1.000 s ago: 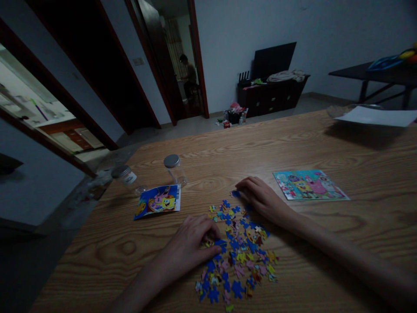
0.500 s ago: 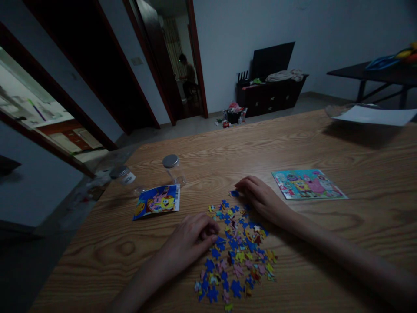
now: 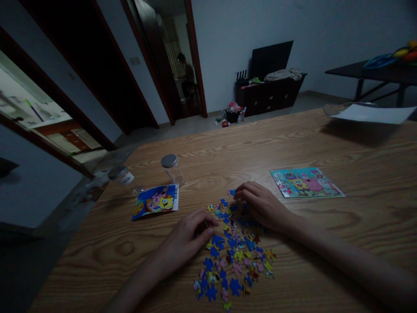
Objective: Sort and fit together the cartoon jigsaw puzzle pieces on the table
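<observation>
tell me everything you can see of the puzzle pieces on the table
The puzzle pieces are small, flat, knobbed shapes, cardboard by their look, mostly blue, yellow and pink. They lie loosely scattered, some overlapping, on the wooden table, between the left hand and right hand and nearer the person. Both hands are at the pile's edges; whether either grips a piece is unclear.

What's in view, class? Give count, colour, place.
Table: one, brown, foreground
Puzzle pieces: many, multicoloured, table centre
Jars: two, clear, grey lids, table's left
Left picture: one, mostly blue, near jars
Right picture: one, mostly teal, right of pieces
Sheet: one, white, table's far right
Bowl: one, clear, by sheet
Cabinet: one, dark, background
Television: one, black, on cabinet
Cloth: one, pale, on cabinet
Bin: one, dark, near cabinet
Side table: one, dark, far right
Person: one, dim, background
Left hand, right hand: two, bare, at pieces
</observation>
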`<action>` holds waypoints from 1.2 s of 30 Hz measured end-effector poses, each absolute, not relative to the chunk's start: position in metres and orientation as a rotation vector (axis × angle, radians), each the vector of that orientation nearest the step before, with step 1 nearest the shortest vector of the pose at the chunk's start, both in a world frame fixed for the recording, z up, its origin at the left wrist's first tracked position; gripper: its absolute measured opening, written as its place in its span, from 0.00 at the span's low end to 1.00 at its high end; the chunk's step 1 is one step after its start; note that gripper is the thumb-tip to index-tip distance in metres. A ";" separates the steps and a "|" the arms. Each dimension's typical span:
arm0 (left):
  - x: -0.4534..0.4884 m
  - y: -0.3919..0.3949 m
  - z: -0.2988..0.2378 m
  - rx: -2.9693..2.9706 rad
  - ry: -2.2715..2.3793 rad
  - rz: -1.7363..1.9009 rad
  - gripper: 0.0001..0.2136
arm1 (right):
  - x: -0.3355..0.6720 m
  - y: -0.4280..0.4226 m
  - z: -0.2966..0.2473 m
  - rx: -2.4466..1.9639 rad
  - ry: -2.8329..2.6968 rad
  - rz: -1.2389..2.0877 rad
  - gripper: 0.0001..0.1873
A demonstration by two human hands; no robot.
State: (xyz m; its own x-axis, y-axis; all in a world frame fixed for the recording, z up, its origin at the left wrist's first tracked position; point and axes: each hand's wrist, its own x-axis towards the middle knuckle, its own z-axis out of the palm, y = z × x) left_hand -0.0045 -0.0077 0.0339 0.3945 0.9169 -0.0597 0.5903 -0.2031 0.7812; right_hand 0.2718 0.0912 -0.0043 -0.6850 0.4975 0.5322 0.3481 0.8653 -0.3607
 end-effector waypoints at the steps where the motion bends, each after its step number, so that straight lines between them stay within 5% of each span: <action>1: -0.005 -0.008 0.034 1.900 1.294 0.565 0.06 | 0.272 0.091 -0.004 -0.607 -2.394 0.301 0.18; 36: -0.028 0.003 0.036 2.141 1.280 0.382 0.07 | 0.274 0.096 -0.003 -0.655 -2.280 0.518 0.14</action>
State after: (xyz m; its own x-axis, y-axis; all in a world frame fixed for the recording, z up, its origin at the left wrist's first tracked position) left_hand -0.0277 0.0028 0.0365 0.4913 0.8689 -0.0604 0.6934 -0.3482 0.6308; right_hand 0.2736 0.0964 -0.0033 -0.6284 0.5845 0.5133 0.3052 0.7922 -0.5284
